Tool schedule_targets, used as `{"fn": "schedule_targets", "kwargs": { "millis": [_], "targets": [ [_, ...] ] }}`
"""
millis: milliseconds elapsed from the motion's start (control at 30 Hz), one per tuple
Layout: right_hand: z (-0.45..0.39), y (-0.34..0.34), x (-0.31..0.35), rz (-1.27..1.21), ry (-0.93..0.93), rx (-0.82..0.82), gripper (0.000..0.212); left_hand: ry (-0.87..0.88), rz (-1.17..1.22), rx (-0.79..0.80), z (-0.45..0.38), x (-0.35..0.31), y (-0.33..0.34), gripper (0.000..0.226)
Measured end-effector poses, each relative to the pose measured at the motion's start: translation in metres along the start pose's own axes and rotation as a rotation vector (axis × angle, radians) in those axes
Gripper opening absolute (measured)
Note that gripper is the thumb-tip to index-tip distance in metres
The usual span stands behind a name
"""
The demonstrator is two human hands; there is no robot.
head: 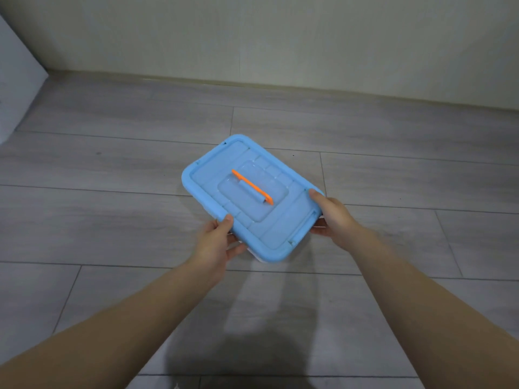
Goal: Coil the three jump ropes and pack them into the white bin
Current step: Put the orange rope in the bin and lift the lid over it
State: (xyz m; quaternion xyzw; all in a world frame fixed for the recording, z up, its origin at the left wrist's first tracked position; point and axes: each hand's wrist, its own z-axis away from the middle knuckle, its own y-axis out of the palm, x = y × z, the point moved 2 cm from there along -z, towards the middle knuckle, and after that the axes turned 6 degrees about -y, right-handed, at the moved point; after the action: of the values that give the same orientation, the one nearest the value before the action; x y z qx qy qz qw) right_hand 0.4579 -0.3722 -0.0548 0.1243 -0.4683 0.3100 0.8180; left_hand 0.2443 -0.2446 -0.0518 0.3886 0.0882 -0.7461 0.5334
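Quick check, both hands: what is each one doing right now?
Left hand: grips the near-left edge of the blue lid, thumb on top.
Right hand: grips the lid's right edge, thumb on top.

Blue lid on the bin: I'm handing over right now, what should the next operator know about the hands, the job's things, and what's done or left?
Left hand: grips the near-left edge of the blue plastic lid with the orange handle, thumb on top.
Right hand: grips the lid's right edge, thumb on top.
White bin: under the lid, only a sliver of its wall shows; it sits on the grey wood-look floor.
Jump ropes: none in view; the lid hides the inside.
Done or left: cannot tell whether the ropes are packed; check before closing.
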Motion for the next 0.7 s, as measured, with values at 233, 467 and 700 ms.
{"fn": "schedule_targets", "kwargs": {
  "millis": [233, 467, 700],
  "targets": [
    [0.003, -0.009, -0.006, -0.345, -0.069, 0.110, 0.024, -0.132, 0.067, 0.119, 0.008, 0.018, 0.011, 0.020],
    [0.001, -0.010, -0.001, -0.279, -0.139, 0.059, 0.011, -0.234, 0.063, 0.059, -0.018, -0.018, -0.051, 0.046],
    [-0.010, -0.012, 0.020, -0.136, -0.135, 0.039, 0.023, 0.111, -0.052, -0.190, -0.028, -0.053, -0.062, 0.016]
  ]
}}
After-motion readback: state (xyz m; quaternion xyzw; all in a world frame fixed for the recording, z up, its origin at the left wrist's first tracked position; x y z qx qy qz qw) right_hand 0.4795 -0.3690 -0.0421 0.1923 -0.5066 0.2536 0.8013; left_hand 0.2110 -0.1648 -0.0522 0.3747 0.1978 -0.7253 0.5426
